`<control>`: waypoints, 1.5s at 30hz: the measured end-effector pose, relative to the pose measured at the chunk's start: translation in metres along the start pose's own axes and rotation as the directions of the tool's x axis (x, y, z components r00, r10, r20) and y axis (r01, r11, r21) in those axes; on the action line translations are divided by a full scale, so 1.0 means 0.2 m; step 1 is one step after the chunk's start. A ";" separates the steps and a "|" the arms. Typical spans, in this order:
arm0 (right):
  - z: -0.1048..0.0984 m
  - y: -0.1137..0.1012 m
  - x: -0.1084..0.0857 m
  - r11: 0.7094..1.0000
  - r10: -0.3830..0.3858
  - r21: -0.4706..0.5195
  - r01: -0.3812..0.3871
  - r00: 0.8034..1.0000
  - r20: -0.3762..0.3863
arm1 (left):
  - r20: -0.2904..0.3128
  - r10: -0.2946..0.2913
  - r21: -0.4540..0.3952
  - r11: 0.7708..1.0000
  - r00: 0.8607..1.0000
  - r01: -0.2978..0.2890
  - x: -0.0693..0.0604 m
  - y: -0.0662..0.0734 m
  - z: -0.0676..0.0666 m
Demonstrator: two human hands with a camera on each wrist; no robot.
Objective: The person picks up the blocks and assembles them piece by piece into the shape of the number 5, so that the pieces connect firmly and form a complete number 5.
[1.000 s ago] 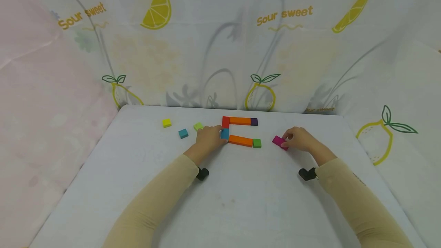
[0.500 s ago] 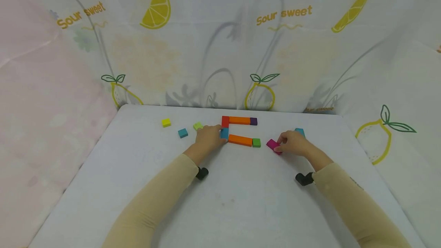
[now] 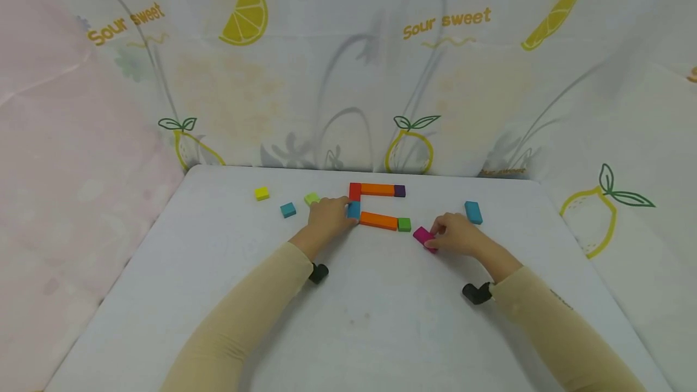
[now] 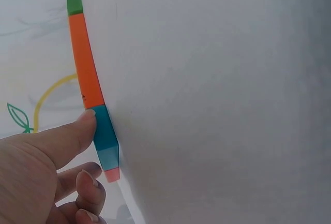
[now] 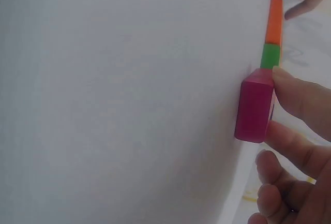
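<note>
My left hand (image 3: pixel 328 215) holds a blue block (image 3: pixel 353 210) between thumb and forefinger, with the thumb on its near end. The blue block stands against a red block (image 3: pixel 355 191). An orange bar (image 3: pixel 378 221) runs right from the blue block to a green cube (image 3: pixel 404 224). A second orange bar (image 3: pixel 377 189), tipped with a purple cube (image 3: pixel 400 190), runs right from the red block. Just right of the green cube, my right hand (image 3: pixel 456 235) pinches a magenta block (image 5: pixel 254 111) between thumb and forefinger; the block lies slanted.
Behind my right hand lies a loose blue block (image 3: pixel 473 212). To the left are a yellow cube (image 3: pixel 262 193), a blue cube (image 3: pixel 288 210) and a light green block (image 3: pixel 311 198), partly hidden by my left hand. A printed cloth (image 3: pixel 305 77) hangs behind the white table (image 3: pixel 359 319).
My right hand has moved left and slightly nearer with the magenta block, closing on the green cube. The loose blue block behind that hand has come into view. My left hand stays put.
</note>
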State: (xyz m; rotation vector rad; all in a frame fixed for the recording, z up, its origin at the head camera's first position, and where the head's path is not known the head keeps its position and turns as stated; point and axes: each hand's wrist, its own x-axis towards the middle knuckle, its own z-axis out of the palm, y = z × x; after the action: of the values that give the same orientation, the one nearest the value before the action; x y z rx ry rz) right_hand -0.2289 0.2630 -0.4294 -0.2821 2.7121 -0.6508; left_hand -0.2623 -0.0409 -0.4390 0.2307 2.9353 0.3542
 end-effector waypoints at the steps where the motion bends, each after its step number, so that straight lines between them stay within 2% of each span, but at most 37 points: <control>1: 0.01 -0.01 0.00 1.000 0.000 0.002 0.000 1.000 0.001 | 0.001 -0.001 -0.002 1.000 1.000 0.001 0.00 0.00 0.00; 12: 0.06 -0.06 -0.02 1.000 -0.023 -0.017 0.023 1.000 -0.003 | -0.012 0.011 0.002 1.000 1.000 -0.011 0.01 -0.02 0.01; 20: 0.06 -0.08 -0.03 0.998 -0.046 -0.043 0.045 0.999 -0.012 | -0.019 0.012 -0.006 1.000 1.000 -0.012 0.02 -0.03 0.02; 27: 0.01 -0.05 -0.05 0.994 -0.105 -0.011 0.105 0.994 0.031 | -0.020 0.009 -0.004 1.000 1.000 -0.009 0.03 -0.03 0.03; 34: -0.02 -0.01 -0.06 0.982 -0.188 0.018 0.187 0.977 0.097 | -0.026 0.010 -0.001 1.000 1.000 -0.010 0.03 -0.03 0.03; 45: -0.01 -0.03 -0.05 0.976 -0.209 -0.040 0.215 0.972 0.109 | -0.012 0.011 -0.019 1.000 1.000 -0.011 0.04 -0.03 0.04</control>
State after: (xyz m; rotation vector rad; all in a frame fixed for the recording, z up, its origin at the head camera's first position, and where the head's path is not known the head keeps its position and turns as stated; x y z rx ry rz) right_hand -0.2194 0.2610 -0.4213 -0.6088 2.6224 -0.6056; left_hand -0.2690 -0.0434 -0.4490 0.2433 2.9419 0.3859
